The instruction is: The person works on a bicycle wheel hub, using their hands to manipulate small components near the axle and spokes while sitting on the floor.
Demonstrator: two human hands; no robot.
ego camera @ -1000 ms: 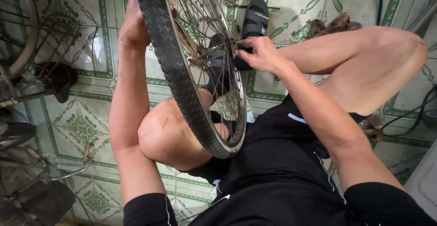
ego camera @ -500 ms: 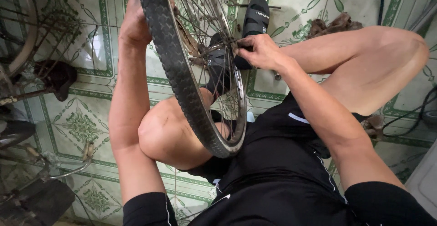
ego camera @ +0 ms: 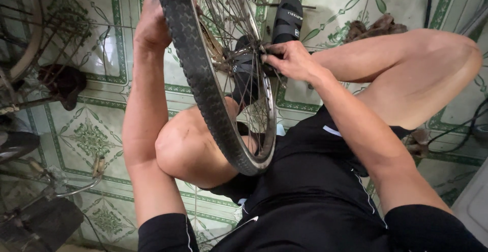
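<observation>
Fingers of right hand pinch hub at bicycle wheel centre; left hand grips tyre beyond wheel's far side.

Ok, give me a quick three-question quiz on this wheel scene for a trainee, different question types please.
1. True or false: the right hand works at the hub of the bicycle wheel.
2. Where is the left hand? A) on the tiled floor B) at the tyre's outer side C) on the sandal
3. Fill in: the wheel stands between the person's ____.

Key: 1 true; 2 B; 3 knees
</observation>
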